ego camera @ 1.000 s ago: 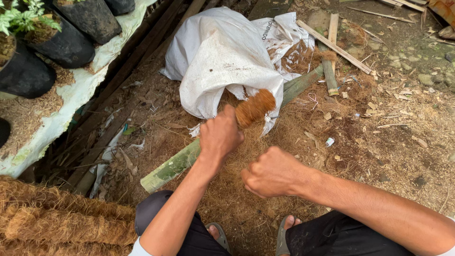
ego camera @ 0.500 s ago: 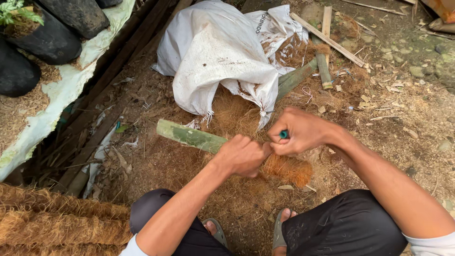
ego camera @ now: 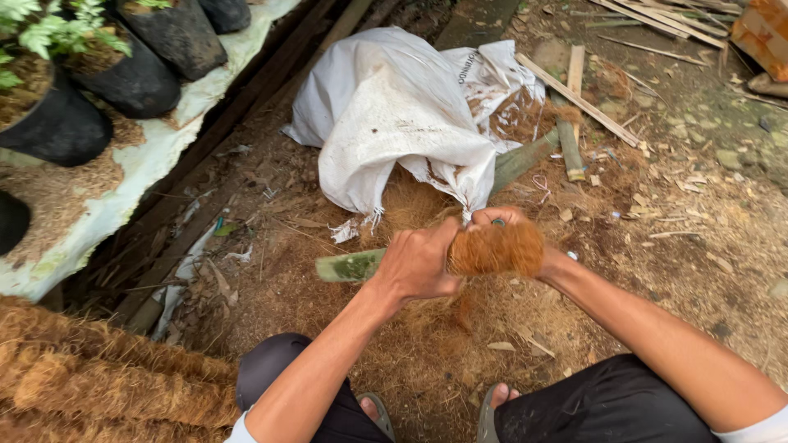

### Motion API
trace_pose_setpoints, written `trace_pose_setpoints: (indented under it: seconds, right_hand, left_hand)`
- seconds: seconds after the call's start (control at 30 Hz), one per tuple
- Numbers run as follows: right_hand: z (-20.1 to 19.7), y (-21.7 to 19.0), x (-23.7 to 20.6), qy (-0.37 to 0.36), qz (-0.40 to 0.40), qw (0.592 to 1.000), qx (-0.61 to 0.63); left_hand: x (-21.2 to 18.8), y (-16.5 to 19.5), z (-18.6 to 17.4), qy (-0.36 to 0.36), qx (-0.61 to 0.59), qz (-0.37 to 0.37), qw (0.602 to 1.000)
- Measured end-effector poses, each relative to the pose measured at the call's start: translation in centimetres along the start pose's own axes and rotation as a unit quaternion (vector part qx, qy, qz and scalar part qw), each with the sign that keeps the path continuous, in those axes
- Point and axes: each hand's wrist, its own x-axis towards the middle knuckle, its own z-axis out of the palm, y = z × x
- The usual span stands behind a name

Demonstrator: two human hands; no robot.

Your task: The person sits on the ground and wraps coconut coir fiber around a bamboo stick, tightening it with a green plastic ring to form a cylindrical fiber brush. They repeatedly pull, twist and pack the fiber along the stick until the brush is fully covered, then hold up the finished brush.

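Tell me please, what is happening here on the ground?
A person sits low over bare earth and works with both hands. The left hand grips a green bamboo pole that lies across in front of the knees. The right hand presses a wad of brown coconut fibre around the pole, next to the left hand. Loose fibre covers the ground below, and a white sack lies behind. Black plant pots stand at the upper left.
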Motion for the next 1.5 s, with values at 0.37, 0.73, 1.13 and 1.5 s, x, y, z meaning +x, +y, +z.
trace_pose_setpoints:
  seconds: [0.37, 0.73, 1.13, 1.5]
  right_hand:
    - [3.9, -3.1, -0.8, -0.017, -0.102, 0.926, -0.363]
    - [6.9, -7.2, -1.4, 0.118, -0.014, 0.961, -0.251]
    - [5.3, -3.5, -0.6, 0.188, 0.114, 0.933, -0.285]
    - [4.3, -3.4, 0.5, 0.180, -0.003, 0.973, -0.145]
  left_hand:
    - [1.3, 0.0, -3.6, 0.221, -0.149, -0.148, 0.952]
    - [1.1, 0.4, -3.4, 0.250, -0.054, -0.142, 0.956]
    - [1.8, 1.4, -2.4, 0.099, -0.060, -0.133, 0.984]
    - [1.4, 1.0, -4.5, -0.044, -0.313, -0.127, 0.940]
